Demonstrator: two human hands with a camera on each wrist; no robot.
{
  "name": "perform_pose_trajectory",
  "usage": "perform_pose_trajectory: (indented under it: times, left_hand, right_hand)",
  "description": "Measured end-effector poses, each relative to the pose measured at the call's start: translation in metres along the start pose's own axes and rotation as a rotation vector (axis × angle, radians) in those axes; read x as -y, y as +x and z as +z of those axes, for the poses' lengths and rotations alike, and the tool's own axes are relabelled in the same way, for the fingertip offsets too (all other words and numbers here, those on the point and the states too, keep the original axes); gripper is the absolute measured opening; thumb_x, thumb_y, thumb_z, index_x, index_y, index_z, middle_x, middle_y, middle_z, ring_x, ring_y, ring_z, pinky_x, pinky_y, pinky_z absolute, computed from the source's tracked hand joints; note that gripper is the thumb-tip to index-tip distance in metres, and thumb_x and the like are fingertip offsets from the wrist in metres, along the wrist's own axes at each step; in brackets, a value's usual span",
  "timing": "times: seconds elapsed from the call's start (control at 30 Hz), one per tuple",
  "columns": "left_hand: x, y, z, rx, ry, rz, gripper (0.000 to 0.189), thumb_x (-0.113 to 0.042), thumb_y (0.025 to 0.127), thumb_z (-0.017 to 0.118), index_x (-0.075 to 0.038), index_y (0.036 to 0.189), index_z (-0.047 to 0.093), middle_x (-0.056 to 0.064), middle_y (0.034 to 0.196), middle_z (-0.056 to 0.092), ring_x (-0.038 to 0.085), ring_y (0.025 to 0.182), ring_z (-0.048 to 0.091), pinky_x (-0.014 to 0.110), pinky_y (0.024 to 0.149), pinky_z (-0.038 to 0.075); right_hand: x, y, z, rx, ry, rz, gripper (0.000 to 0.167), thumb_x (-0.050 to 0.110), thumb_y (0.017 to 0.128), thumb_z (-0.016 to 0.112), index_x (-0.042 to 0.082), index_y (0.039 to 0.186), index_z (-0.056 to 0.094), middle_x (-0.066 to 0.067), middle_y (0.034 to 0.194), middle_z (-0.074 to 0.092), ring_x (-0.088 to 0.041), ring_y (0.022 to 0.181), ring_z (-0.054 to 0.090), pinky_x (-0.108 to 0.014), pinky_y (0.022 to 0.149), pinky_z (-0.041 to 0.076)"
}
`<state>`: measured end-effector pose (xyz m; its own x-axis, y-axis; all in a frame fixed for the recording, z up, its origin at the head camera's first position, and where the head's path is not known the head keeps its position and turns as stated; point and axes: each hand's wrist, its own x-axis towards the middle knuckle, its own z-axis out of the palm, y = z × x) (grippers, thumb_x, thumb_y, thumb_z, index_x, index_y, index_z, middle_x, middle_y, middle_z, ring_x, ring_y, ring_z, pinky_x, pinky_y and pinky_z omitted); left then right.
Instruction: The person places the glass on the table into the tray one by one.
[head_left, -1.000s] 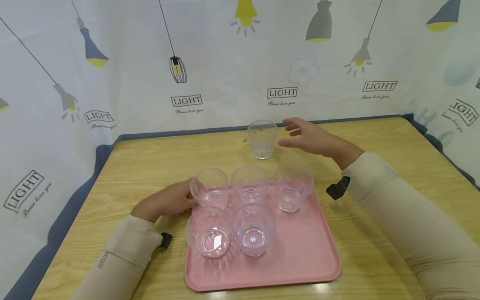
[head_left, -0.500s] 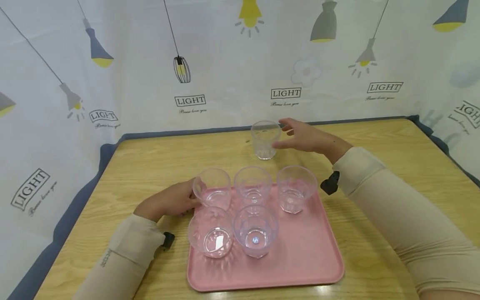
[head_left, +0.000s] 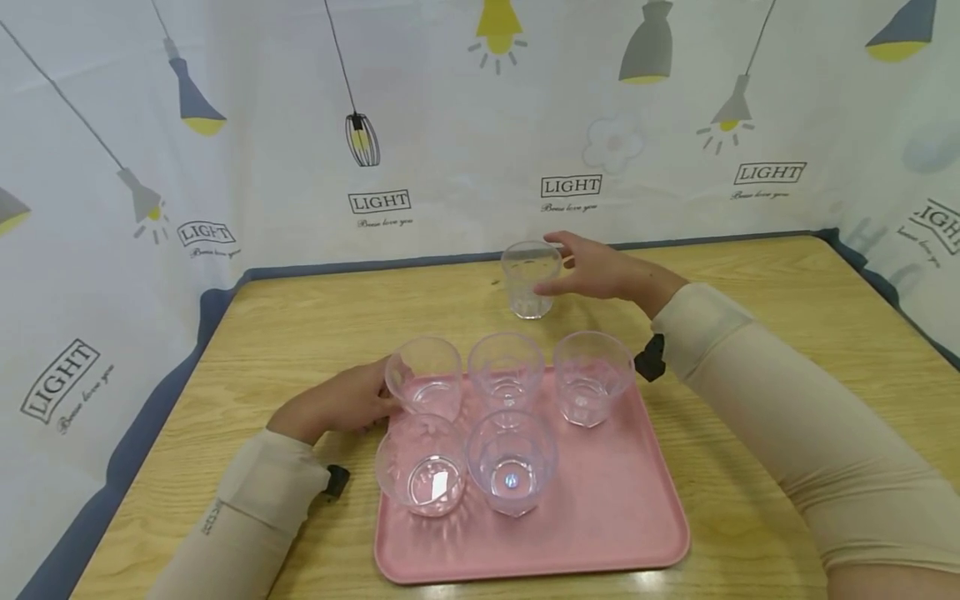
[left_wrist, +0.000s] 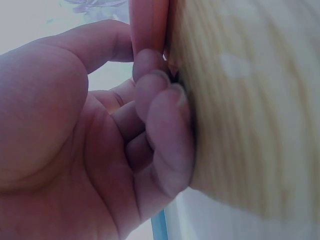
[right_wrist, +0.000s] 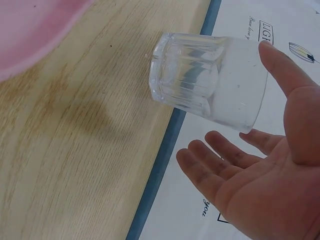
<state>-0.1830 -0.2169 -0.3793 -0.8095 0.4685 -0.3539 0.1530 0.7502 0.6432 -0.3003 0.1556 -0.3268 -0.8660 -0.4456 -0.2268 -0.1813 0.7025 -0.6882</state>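
At the pink tray's (head_left: pixel 600 533) left side, my left hand (head_left: pixel 341 400) pinches the rim. In the left wrist view the thumb lies on one face of the tray edge (left_wrist: pixel 148 25), and the curled fingers (left_wrist: pixel 170 130) are at its underside, against the table. Behind the tray a clear plastic cup (head_left: pixel 529 287) stands upright on the table. My right hand (head_left: pixel 592 267) is beside that cup with thumb and fingers spread. In the right wrist view the thumb overlaps the cup's (right_wrist: pixel 210 80) rim area; contact cannot be told. The other fingers are apart from it.
Several clear cups stand on the tray: a back left cup (head_left: pixel 427 383), a back middle cup (head_left: pixel 507 371), a back right cup (head_left: pixel 588 379), a front left cup (head_left: pixel 423 467) and a front middle cup (head_left: pixel 512 462). A wall cloth (head_left: pixel 465 125) rises behind the wooden table (head_left: pixel 300 308).
My right hand has moved left, from beside the lone cup to around its right side. The left hand stays at the tray's edge; the cups stand where they were.
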Motion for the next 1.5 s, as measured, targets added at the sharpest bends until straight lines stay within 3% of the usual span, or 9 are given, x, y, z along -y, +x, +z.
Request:
perform_pose_trajectory:
  times: [0.43, 0.73, 1.07, 1.5]
  left_hand:
    - [0.000, 0.000, 0.000, 0.005, -0.017, -0.005, 0.048, -0.026, 0.102, 0.058, -0.015, 0.145, 0.040, 0.003, 0.071, 0.055, 0.015, 0.054, 0.052, 0.031, 0.052, 0.048]
    - [0.000, 0.000, -0.001, 0.012, -0.034, -0.024, 0.038, -0.027, 0.102, 0.059, -0.014, 0.134, 0.045, 0.004, 0.072, 0.054, 0.016, 0.054, 0.051, 0.031, 0.051, 0.048]
    - [-0.002, -0.001, -0.002, 0.017, -0.037, -0.032, 0.039, -0.027, 0.101, 0.059, -0.014, 0.136, 0.045, 0.004, 0.072, 0.054, 0.016, 0.054, 0.050, 0.030, 0.051, 0.047]
    - [0.001, 0.001, -0.001, 0.006, -0.031, -0.010, 0.039, -0.026, 0.102, 0.058, -0.014, 0.137, 0.045, 0.002, 0.070, 0.053, 0.015, 0.053, 0.050, 0.029, 0.049, 0.046]
  right_hand:
    - [0.000, 0.006, 0.002, -0.002, -0.016, 0.004, 0.098, 0.043, 0.090, 0.073, 0.015, 0.161, 0.010, -0.022, 0.162, 0.025, -0.039, 0.147, 0.032, -0.056, 0.113, 0.039]
    - [0.002, 0.008, 0.003, 0.012, -0.012, -0.003, 0.098, 0.044, 0.091, 0.072, 0.017, 0.161, 0.010, -0.021, 0.164, 0.021, -0.040, 0.147, 0.031, -0.057, 0.112, 0.039]
    - [0.003, 0.011, 0.005, 0.010, -0.027, 0.002, 0.100, 0.045, 0.090, 0.072, 0.013, 0.161, 0.008, -0.022, 0.158, 0.033, -0.040, 0.143, 0.037, -0.055, 0.112, 0.039]
    - [0.004, 0.013, 0.007, 0.020, -0.014, 0.016, 0.098, 0.047, 0.090, 0.071, 0.011, 0.159, 0.011, -0.022, 0.157, 0.034, -0.038, 0.141, 0.041, -0.054, 0.113, 0.039]
